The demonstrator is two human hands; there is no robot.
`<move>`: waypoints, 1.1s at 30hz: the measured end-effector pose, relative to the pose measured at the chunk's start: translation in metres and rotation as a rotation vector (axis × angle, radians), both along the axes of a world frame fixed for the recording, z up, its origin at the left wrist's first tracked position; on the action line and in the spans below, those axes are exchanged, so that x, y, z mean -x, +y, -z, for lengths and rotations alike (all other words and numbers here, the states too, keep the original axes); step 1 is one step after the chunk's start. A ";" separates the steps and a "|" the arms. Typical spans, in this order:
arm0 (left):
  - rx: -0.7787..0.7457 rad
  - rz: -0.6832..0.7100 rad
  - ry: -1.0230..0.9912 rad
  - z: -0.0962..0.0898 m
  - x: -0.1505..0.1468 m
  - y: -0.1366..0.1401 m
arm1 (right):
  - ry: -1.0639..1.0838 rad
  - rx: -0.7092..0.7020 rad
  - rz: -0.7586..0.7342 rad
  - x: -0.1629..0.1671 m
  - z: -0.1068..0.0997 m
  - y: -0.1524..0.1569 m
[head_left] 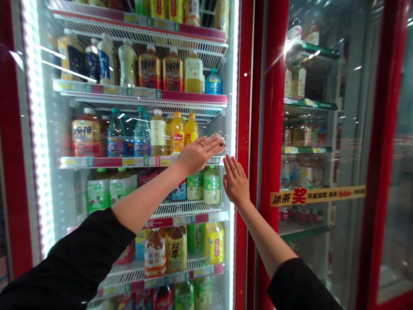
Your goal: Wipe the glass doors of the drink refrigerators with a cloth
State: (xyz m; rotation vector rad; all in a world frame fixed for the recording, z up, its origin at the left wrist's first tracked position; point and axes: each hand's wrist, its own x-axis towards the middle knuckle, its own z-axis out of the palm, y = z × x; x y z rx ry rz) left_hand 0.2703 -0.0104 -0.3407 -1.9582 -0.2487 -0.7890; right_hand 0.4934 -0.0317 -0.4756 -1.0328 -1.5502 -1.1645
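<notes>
Holds a pale crumpled wad (220, 138) in the loosely curled left hand (205, 149) at the glass door (210, 121). Extends the right hand (237, 181), open, visibly gripping nothing, just beside.

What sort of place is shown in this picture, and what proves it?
Most likely a shop's drinks section: bottles stand on the shelves of a lit cooler, those shelves carry small yellow labels, probably price tags, and a printed yellow strip crosses the neighbouring cooler.
</notes>
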 end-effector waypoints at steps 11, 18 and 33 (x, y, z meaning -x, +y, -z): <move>0.095 -0.044 -0.054 -0.009 -0.067 -0.008 | 0.042 0.067 -0.011 -0.002 0.001 -0.001; 0.068 -0.116 0.068 -0.021 -0.031 -0.014 | 0.115 0.091 -0.012 0.005 0.021 -0.008; 0.057 -0.081 0.163 -0.019 -0.045 -0.015 | 0.128 0.074 0.021 -0.003 0.045 -0.004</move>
